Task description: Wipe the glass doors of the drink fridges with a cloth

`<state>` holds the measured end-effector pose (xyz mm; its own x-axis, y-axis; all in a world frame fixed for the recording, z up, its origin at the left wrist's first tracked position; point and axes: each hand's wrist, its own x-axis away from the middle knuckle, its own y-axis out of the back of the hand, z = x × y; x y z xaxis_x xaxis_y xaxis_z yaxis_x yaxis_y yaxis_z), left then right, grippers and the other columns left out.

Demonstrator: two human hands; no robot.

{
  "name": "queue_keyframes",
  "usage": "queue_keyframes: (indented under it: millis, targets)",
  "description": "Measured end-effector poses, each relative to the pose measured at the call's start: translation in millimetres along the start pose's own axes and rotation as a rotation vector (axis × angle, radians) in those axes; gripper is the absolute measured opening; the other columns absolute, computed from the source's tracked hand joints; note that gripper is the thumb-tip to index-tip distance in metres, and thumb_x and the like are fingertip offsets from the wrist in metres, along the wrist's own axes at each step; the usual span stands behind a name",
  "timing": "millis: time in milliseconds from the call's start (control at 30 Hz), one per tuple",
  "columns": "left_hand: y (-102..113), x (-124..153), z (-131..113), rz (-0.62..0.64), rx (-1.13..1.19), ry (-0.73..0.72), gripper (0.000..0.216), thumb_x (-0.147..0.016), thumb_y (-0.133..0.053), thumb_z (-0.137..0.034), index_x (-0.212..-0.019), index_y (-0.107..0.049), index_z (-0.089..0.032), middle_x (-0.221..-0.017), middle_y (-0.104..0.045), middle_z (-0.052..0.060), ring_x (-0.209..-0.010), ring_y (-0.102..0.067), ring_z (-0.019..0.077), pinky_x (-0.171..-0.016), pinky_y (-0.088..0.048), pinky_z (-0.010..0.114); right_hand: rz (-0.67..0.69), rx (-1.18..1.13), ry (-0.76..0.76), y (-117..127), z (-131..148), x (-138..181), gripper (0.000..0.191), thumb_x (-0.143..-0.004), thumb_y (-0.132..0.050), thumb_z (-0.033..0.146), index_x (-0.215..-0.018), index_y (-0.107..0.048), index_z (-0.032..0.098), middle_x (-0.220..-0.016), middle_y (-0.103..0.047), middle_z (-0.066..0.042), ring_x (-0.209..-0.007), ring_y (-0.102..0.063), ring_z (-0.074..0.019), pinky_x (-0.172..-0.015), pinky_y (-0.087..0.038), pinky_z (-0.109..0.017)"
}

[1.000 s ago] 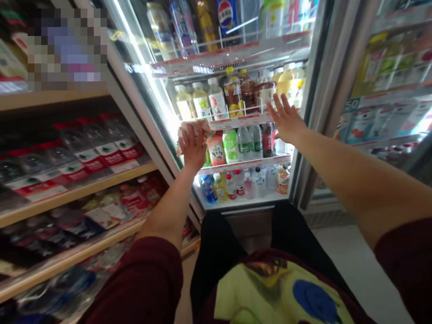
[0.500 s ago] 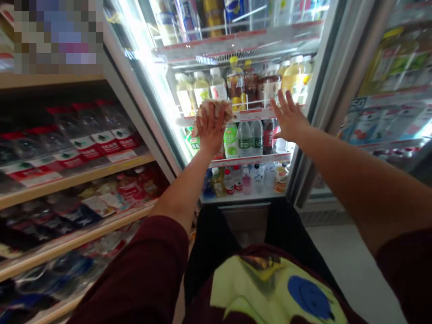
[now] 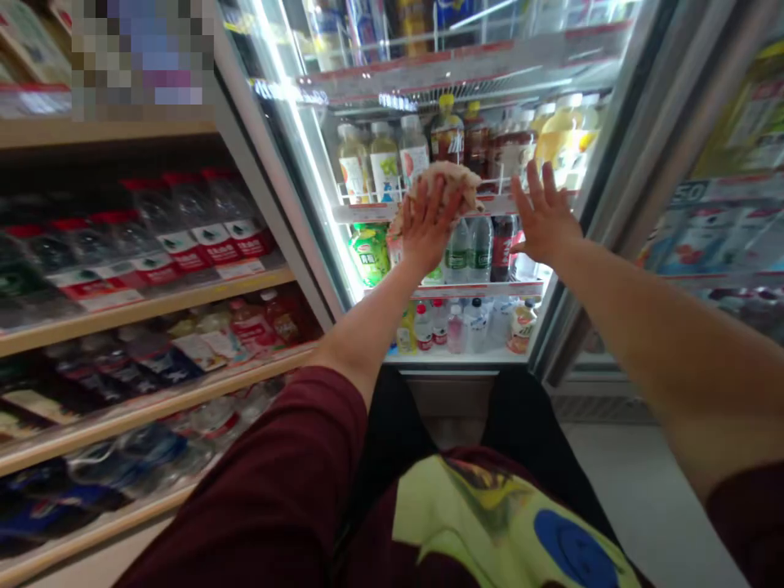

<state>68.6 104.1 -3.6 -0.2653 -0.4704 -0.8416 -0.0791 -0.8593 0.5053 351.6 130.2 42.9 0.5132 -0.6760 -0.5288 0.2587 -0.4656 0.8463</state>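
I stand before a lit drinks cooler (image 3: 569, 49) with glass doors. My left hand (image 3: 427, 227) presses a crumpled pinkish cloth (image 3: 450, 178) flat against the glass, in front of the middle shelf of bottles. My right hand (image 3: 544, 219) is spread wide, palm on the glass near the door's right edge, with nothing in it. Behind the glass stand yellow and brown juice bottles (image 3: 447, 135) on the upper rack and clear water bottles (image 3: 470, 249) below.
Wooden shelves (image 3: 153, 306) at the left carry rows of red-capped water bottles (image 3: 184, 233) and packaged goods. A second cooler door (image 3: 723, 188) is at the right. Pale floor (image 3: 637, 482) lies beneath, beside my dark trousers.
My left hand has carried the cloth rightward and upward across the glass, from the door's left side toward the middle. My right hand has stayed spread on the glass.
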Motion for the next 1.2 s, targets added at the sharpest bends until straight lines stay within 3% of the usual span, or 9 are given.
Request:
queue_keyframes:
  millis: [200, 367, 433, 633, 700, 867, 933, 1100, 1200]
  targets:
    - [2.6, 42.2, -23.9, 0.317, 0.077, -0.179, 0.052, -0.115, -0.049, -0.026, -0.166, -0.059, -0.033, -0.181, -0.049, 0.003, -0.177, -0.023, 0.0194, -0.147, -0.002, 0.053, -0.075, -0.066, -0.006, -9.6, -2.6, -1.4, 0.109, -0.103, -0.072, 0.043, -0.186, -0.006, 0.017, -0.192, 0.013, -0.019, -0.176, 0.014, -0.0473, -0.138, -0.013, -0.076]
    - [37.6, -18.1, 4.4, 0.102, -0.005, 0.015, 0.057, -0.115, -0.048, -0.023, -0.172, -0.051, -0.023, -0.187, -0.037, 0.009, -0.179, -0.017, 0.0271, -0.146, -0.001, 0.058, -0.090, -0.034, 0.020, -10.1, -3.9, 1.2, 0.117, -0.098, -0.080, 0.037, -0.186, -0.006, 0.014, -0.191, 0.012, -0.023, -0.176, 0.012, -0.0493, -0.137, -0.015, -0.079]
    - [41.3, -21.4, 5.6, 0.046, -0.038, 0.085, 0.058, -0.114, -0.047, -0.021, -0.172, -0.050, -0.018, -0.188, -0.034, 0.012, -0.179, -0.013, 0.0294, -0.145, -0.002, 0.060, -0.083, -0.034, 0.035, -10.8, -5.7, 1.1, 0.124, -0.094, -0.084, 0.035, -0.185, -0.003, 0.012, -0.191, 0.013, -0.024, -0.176, 0.012, -0.0515, -0.135, -0.015, -0.082]
    - [14.6, 67.9, -21.3, 0.384, 0.121, -0.160, 0.052, -0.112, -0.050, -0.020, -0.160, -0.066, -0.035, -0.177, -0.053, 0.004, -0.173, -0.034, 0.0234, -0.146, -0.018, 0.059, -0.085, -0.014, 0.028, -17.2, -8.9, -0.9, 0.127, -0.094, -0.085, 0.040, -0.186, -0.002, 0.014, -0.192, 0.012, -0.023, -0.176, 0.012, -0.0507, -0.136, -0.017, -0.081]
    - [11.5, 74.4, -15.2, 0.428, 0.150, -0.210, 0.052, -0.113, -0.048, -0.021, -0.160, -0.066, -0.037, -0.175, -0.056, 0.003, -0.172, -0.037, 0.0219, -0.146, -0.020, 0.058, -0.098, -0.012, 0.012, -21.4, -12.8, -0.7, 0.130, -0.090, -0.088, 0.043, -0.186, -0.004, 0.019, -0.193, 0.009, -0.020, -0.176, 0.011, -0.0505, -0.136, -0.017, -0.082]
    - [31.0, 26.4, 25.1, 0.171, 0.054, 0.038, 0.057, -0.116, -0.045, -0.030, -0.172, -0.053, -0.033, -0.185, -0.039, 0.006, -0.177, -0.022, 0.0285, -0.147, -0.006, 0.062, -0.249, -0.046, 0.110, -38.8, -23.1, 3.9, 0.120, -0.098, -0.077, 0.059, -0.186, -0.004, 0.025, -0.194, 0.004, -0.016, -0.177, 0.002, -0.0520, -0.133, -0.021, -0.085]
    - [34.6, 27.5, 32.0, 0.099, -0.004, 0.145, 0.059, -0.115, -0.047, -0.032, -0.173, -0.051, -0.030, -0.188, -0.033, 0.008, -0.178, -0.018, 0.0321, -0.146, -0.007, 0.064, -0.319, -0.049, 0.094, -48.5, -19.6, 5.7, 0.108, -0.106, -0.065, 0.060, -0.186, -0.002, 0.026, -0.194, 0.002, -0.015, -0.177, -0.003, -0.0505, -0.134, -0.021, -0.085]
    - [21.0, 113.0, 24.3, 0.276, -0.029, 0.174, 0.047, -0.109, -0.056, -0.029, -0.152, -0.073, -0.027, -0.176, -0.053, 0.016, -0.171, -0.039, 0.0381, -0.140, -0.029, 0.071, -0.475, -0.041, -0.021, -75.3, 1.4, 6.8, 0.091, -0.113, -0.049, 0.054, -0.187, -0.004, 0.025, -0.193, -0.013, -0.018, -0.177, -0.015, -0.0469, -0.134, -0.020, -0.084]
    - [23.1, 141.4, 44.6, 0.340, -0.053, 0.153, 0.043, -0.107, -0.056, -0.026, -0.143, -0.079, -0.025, -0.167, -0.063, 0.017, -0.168, -0.045, 0.0357, -0.139, -0.034, 0.066, -0.537, -0.042, -0.034, -88.0, 6.4, 5.5, 0.086, -0.113, -0.046, 0.052, -0.187, -0.010, 0.025, -0.190, -0.023, -0.020, -0.175, -0.023, -0.0452, -0.136, -0.020, -0.081]
